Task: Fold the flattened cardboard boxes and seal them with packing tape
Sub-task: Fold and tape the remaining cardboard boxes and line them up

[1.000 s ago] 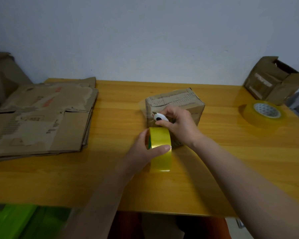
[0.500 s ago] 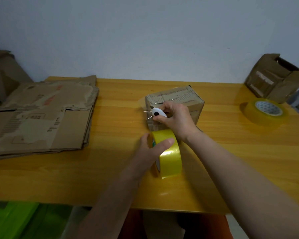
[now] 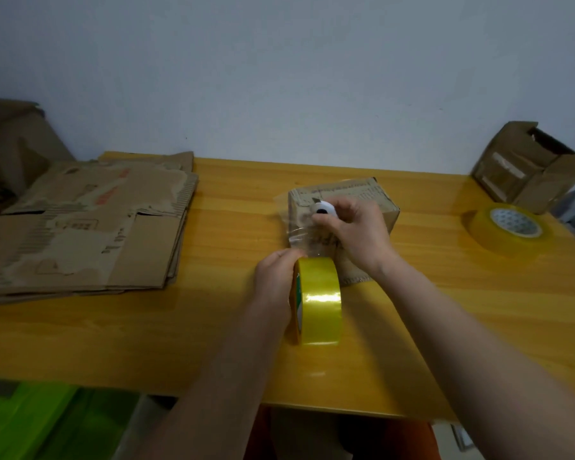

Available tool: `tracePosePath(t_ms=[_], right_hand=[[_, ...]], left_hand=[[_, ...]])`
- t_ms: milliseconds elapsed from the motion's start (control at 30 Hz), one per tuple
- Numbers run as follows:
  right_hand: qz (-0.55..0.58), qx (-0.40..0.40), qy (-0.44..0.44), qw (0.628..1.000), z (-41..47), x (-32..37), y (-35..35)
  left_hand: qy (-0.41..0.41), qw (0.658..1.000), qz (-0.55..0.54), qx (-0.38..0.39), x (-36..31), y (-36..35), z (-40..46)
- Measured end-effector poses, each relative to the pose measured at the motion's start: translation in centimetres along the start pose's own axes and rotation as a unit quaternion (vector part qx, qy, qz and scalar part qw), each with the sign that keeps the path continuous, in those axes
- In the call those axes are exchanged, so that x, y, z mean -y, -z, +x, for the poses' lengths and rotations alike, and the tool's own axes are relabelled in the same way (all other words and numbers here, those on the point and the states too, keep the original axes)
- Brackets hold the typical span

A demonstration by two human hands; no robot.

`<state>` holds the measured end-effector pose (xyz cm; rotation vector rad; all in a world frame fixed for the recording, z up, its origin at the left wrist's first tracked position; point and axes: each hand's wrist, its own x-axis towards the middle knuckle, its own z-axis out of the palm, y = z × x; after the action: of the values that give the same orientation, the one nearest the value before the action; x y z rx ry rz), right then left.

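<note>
Cardboard box [image 3: 362, 197] sat folded at counter [image 3: 213, 327] centre, worn and creased, clear tape strip [image 3: 299, 227] stretched from its near face to the yellow tape roll [image 3: 319, 300] at 6 o'clock. Cutting step was in hand, I judged. My left hand [image 3: 273, 277] held the roll upright, fingers curled round it. My right hand [image 3: 356, 230] pinched a small white cutter [image 3: 322, 207] at the strip. Next move called for a clean slice, then smoothing the tail down. Flattened boxes [image 3: 80, 220] waited at 9 o'clock.

Flattened boxes [image 3: 80, 227] left of folded box [image 3: 356, 194]; tape roll [image 3: 319, 303] before it (spare roll [image 3: 508, 227] right)
</note>
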<state>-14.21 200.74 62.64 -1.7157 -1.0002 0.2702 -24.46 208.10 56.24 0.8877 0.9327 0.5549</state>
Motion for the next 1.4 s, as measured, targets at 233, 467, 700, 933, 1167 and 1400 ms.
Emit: tracePosePath(t_ms=[233, 467, 700, 933, 1167, 1400], right_hand=[[-0.271, 0.095, 0.109, 0.952, -1.8, -1.5, 2.3], [-0.285, 0.097, 0.224, 0.927, -1.7, -1.7, 1.8], [-0.302, 0.125, 0.272, 0.905, -1.2, -1.6, 1.1], [-0.325, 0.082, 0.219, 0.917, -1.7, -2.4, 2.1], [-0.183, 0.094, -0.145, 0.968, -3.6, -7.4, 4.4], [-0.309, 0.037, -0.03, 0.95, -3.5, -5.8, 3.7]], left_hand=[[-0.03, 0.999, -0.008, -0.006, 0.1, -0.3, 0.1], [-0.061, 0.998, -0.005, -0.027, 0.1, -0.8, -0.5], [-0.159, 0.981, 0.09, -0.062, -0.1, -0.5, -0.7], [-0.155, 0.98, 0.11, -0.053, -0.2, -0.3, -0.4], [-0.135, 0.985, 0.104, -0.03, -0.7, -0.5, -0.6], [-0.106, 0.989, 0.1, -0.015, -1.2, -0.7, -0.8]])
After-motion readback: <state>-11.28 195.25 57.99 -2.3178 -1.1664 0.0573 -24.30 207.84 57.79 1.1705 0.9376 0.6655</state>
